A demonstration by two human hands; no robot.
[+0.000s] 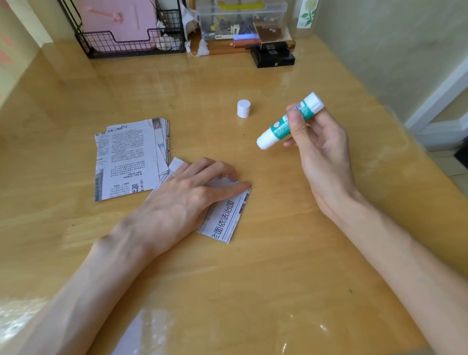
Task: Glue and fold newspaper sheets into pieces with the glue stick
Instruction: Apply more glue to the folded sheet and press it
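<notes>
The right hand grips the uncapped glue stick in curled fingers. Its tip slants down-left toward the folded newspaper piece, which the left hand presses down, fingers loosely spread.

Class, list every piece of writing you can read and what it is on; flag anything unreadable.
"面依法治国": headline on the folded newspaper piece under the left hand.
"随": large character on the stack of cut newspaper sheets.
Label on the green-and-white glue stick in the right hand: blurred.
Print on the black box: unreadable.
</notes>
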